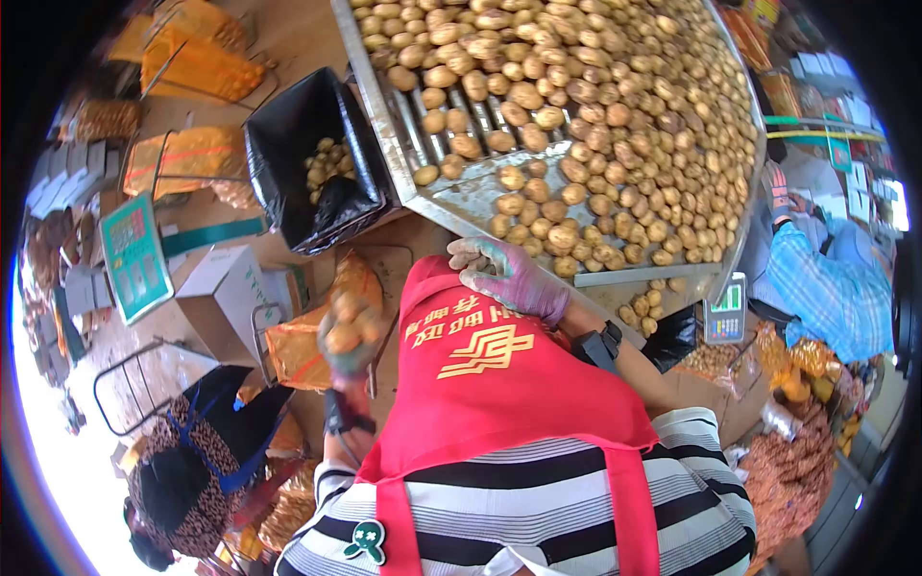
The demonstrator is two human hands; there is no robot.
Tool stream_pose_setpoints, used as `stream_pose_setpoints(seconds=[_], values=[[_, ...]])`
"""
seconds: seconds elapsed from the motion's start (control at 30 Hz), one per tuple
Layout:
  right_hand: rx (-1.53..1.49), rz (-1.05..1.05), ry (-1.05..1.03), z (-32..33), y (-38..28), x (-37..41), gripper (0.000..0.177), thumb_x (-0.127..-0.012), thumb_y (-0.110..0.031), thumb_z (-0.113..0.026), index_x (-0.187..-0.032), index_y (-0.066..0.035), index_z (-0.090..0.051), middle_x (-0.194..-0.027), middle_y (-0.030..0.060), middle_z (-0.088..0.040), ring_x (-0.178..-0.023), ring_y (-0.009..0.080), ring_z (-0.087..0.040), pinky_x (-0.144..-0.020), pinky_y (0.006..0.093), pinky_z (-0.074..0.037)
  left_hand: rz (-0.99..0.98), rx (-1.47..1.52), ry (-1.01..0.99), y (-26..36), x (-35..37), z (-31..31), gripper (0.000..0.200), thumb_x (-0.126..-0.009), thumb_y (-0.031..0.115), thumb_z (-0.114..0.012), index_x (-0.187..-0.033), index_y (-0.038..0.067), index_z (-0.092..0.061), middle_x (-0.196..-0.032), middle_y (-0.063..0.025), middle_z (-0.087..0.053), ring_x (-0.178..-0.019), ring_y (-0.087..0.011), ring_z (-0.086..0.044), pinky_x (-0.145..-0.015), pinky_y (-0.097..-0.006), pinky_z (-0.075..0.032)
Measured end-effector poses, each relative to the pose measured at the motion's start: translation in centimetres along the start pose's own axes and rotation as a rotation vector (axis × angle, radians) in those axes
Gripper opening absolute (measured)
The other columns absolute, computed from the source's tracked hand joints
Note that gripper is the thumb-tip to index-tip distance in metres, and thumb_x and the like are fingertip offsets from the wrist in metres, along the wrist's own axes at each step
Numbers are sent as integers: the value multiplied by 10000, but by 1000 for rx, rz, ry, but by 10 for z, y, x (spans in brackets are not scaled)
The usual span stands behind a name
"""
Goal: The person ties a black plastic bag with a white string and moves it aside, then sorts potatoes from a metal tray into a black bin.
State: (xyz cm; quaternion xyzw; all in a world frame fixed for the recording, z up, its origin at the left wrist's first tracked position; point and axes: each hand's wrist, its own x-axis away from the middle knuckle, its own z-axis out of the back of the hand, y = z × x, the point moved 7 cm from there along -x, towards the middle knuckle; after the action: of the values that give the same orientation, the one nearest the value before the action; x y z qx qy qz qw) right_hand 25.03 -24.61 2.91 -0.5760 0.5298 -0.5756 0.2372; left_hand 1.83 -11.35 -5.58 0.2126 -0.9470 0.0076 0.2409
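My left hand (354,359), gloved and smeared by motion, is closed around several small potatoes (347,324). It is above an orange mesh bag (296,351) on a wire stand. My right hand (509,276), in a pink and grey glove, is in front of my red apron, beside the near edge of a metal sorting tray (451,204). Its fingers are loosely bent and apart, and no potato shows in it. Many potatoes (663,144) are heaped over the tray and its rollers.
A bin lined with black plastic (279,182) holds some potatoes, left of the tray. Green-framed scales (135,257), a white carton (219,288) and filled orange bags (187,158) stand at left. Other people (178,480) are at both sides; a scale (724,312) stands right.
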Motion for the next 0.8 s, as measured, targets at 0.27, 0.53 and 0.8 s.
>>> stream_pose_setpoints(seconds=[0.27,0.53,0.8], values=[[-23,2,492,85,61,73,246,-977,-213,-530,-1049,-11,-650,-893,14,-647,-764,57,-562,-681,229,-481,-345,-997,1344,164,133,210,285,-899,249,-528,-1050,20,-605,-1016,-80,-636,-958,-242,-597,-824,-385,-466],[229,1,848,133,67,130,230,-925,-188,-579,-1033,3,-650,-897,81,-684,-795,142,-625,-720,281,-496,-516,-1933,-207,-112,-164,-163,263,-873,160,-635,-1106,37,-628,-1015,-110,-651,-923,-203,-603,-817,-320,-476],[1,71,989,165,102,173,255,-874,-193,-633,-1043,-2,-649,-905,119,-688,-827,186,-638,-773,300,-499,-86,-2922,-603,-310,-248,-195,575,-879,441,-575,-1332,110,-455,-1179,-233,-570,-1131,-360,-550,-952,-444,-437]])
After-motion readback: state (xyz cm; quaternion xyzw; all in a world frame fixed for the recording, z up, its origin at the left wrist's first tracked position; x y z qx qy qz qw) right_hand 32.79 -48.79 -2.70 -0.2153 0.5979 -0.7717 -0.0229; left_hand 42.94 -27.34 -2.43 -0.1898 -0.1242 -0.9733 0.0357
